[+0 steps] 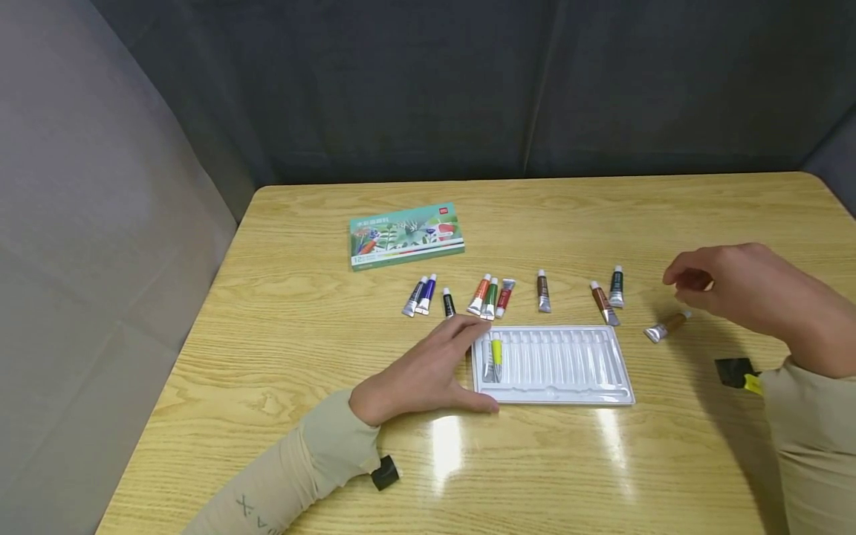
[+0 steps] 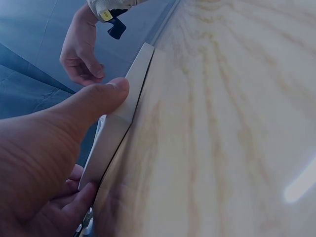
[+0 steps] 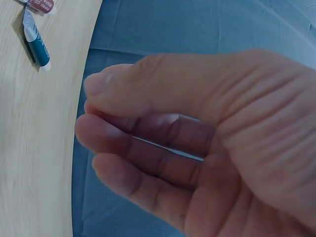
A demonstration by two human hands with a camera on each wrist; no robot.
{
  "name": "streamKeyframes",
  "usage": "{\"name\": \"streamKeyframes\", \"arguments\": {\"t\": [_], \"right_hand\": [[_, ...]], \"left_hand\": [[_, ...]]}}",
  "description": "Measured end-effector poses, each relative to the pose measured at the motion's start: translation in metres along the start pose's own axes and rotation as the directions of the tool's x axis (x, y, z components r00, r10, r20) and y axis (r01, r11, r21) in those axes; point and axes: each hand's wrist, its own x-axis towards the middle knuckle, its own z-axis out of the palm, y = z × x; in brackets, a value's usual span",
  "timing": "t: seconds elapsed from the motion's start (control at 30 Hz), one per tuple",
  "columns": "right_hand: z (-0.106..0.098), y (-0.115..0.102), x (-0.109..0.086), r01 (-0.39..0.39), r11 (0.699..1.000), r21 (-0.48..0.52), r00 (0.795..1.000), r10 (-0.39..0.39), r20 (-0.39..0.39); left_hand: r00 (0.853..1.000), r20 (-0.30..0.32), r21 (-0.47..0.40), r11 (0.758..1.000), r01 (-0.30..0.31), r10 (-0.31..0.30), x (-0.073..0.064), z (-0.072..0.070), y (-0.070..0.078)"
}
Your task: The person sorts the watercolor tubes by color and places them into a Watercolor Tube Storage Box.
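Observation:
A white plastic tray [image 1: 555,395] with narrow slots lies on the table. My left hand [image 1: 431,368] grips its left end, thumb on the near edge and fingers at the far edge; the left wrist view shows the thumb against the tray's side wall [image 2: 113,131]. In the leftmost slots sit a pale tube [image 1: 487,360] and a yellow paint tube [image 1: 497,353]. Off to the right, my right hand [image 1: 742,286] is raised above the table, its fingers loosely bent with nothing seen between them. Nearest to it lies an ochre paint tube [image 1: 669,325].
Several paint tubes lie behind the tray, among them a dark green one [image 1: 617,287], a reddish-brown one [image 1: 603,303], a brown one [image 1: 543,290], a red one [image 1: 505,299] and a black one [image 1: 449,302]. A green illustrated box [image 1: 406,236] lies farther back. Dark curtain [image 1: 401,89] borders the table.

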Motion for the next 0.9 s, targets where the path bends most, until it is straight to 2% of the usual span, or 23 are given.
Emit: {"name": "streamKeyframes", "arguments": {"t": [0.23,0.47,0.7,0.9], "right_hand": [[0.006,0.005,0.003,-0.043,0.998,0.039,0.988,0.037,0.150],[0.014,0.011,0.004,-0.008,0.998,0.064,0.978,-0.005,0.207],[0.022,0.014,0.008,-0.041,0.994,0.103,0.963,0.012,0.270],[0.029,0.018,0.010,-0.033,0.991,0.127,0.956,-0.006,0.295]], "left_hand": [[1.000,0.003,-0.004,1.000,0.002,-0.002,-0.001,-0.001,0.000],[1.000,0.000,-0.007,1.000,-0.005,0.005,0.000,-0.001,0.000],[1.000,0.003,-0.007,1.000,-0.001,0.001,0.000,-0.001,0.000],[1.000,0.001,0.000,1.000,-0.003,0.003,0.000,-0.001,0.000]]}}
